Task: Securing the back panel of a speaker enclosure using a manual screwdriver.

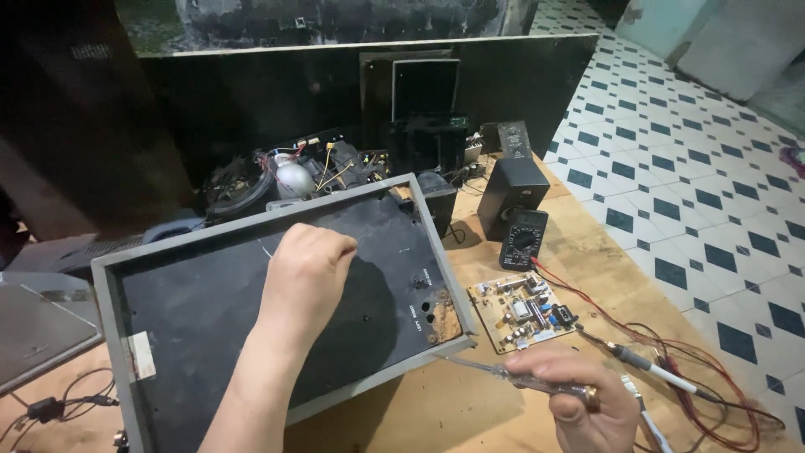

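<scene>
On the wooden surface point(470, 411), far left: a grey flat device point(38, 323) at the edge, and a black cable point(59, 408) trailing below it.

Centre-left: a big dark panel with a grey rim point(210, 310), lying tilted with its far edge raised. My left hand point(306, 268) rests on its black face, fingers curled closed into a loose fist; I cannot tell if anything is pinched inside. A strip of pale tape point(141, 354) sits near the panel's left rim.

Behind the panel: a heap of wiring and parts point(293, 176) against a dark backboard.

Centre-right: my right hand point(579, 403) grips a clear-handled screwdriver point(520, 379), fingers wrapped closed round the handle. Its tip points at the panel's near right corner, where the surface is rusty and holed.

Judgement: the step looks like working on fasteners at that corner while my left hand steadies the panel. The next move calls for seating the tip squarely and keeping the panel from sliding.

Right: a bare circuit board point(521, 312) just beside the corner, a black multimeter point(524, 239) behind it, a black speaker box point(511, 193) further back. Red leads point(696, 369) and a probe point(650, 365) lie close to my right hand; these could snag the screwdriver's swing. Checkered floor tiles point(696, 168) beyond.
</scene>
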